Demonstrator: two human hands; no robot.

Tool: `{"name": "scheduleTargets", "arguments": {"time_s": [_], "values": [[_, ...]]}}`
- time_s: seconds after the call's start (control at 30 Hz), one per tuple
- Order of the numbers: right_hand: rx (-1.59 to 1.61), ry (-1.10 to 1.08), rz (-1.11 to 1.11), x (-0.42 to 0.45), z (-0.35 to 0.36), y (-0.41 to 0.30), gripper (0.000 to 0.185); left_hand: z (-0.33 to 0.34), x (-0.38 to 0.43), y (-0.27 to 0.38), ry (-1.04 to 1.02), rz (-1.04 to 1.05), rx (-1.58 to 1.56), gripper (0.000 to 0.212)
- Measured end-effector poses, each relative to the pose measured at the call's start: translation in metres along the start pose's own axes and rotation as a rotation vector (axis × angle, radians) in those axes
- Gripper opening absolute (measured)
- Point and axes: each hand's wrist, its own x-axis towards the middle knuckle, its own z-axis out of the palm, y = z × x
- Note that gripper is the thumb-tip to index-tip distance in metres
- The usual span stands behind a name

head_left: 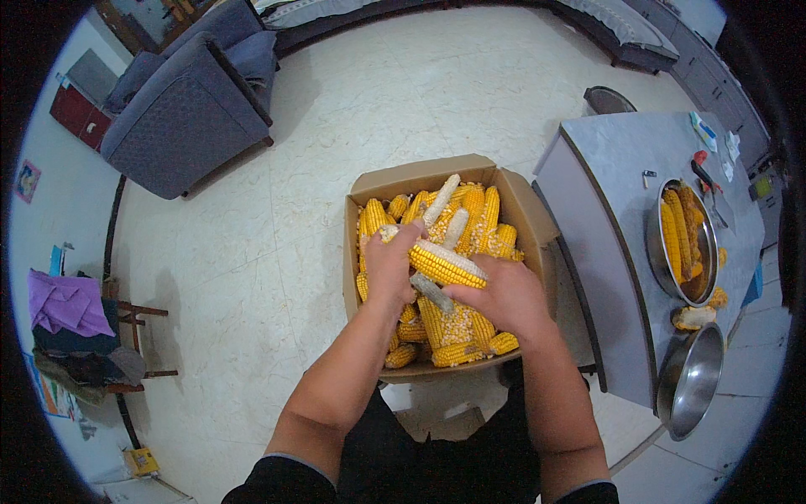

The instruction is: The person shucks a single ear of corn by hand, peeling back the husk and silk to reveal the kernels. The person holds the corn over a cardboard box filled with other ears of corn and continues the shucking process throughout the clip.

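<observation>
My left hand [391, 259] grips the left end of a partly shelled corn cob [444, 269], its thumb over the top. Around the right end of the same cob my right hand [513, 293] is closed. One long strip of it is pale and stripped, with yellow kernels below. Both hands are above an open cardboard box [422, 169] full of yellow corn ears [475, 211] and loose kernels [456, 327]. Bare pale cobs [442, 200] lie on top. A greyish bare cob [432, 293] shows between my hands; whether a hand touches it I cannot tell.
To the right, a grey-topped table [604, 145] bears a steel bowl [652, 252] of corn ears, a black-handled tool [700, 171] and a tilted steel basin [692, 384] at its near edge. A blue armchair [189, 120] and a cloth-draped chair [135, 315] stand left.
</observation>
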Motion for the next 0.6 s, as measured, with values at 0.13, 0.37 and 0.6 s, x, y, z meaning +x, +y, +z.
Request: {"name": "scheduleTargets", "arguments": {"time_s": [0.13, 0.37, 0.6], "values": [[0.169, -0.029, 0.049, 0.003, -0.004, 0.003, 0.056, -0.011, 0.005, 0.011, -0.21, -0.133, -0.193, 0.019], [0.303, -0.082, 0.059, 0.007, -0.009, 0.011, 0.056, -0.015, 0.006, 0.007, -0.336, -0.021, -0.003, 0.028], [0.144, -0.031, 0.074, 0.002, -0.006, 0.003, 0.054, 0.003, -0.005, 0.001, -0.143, 0.024, -0.025, 0.028]]}}
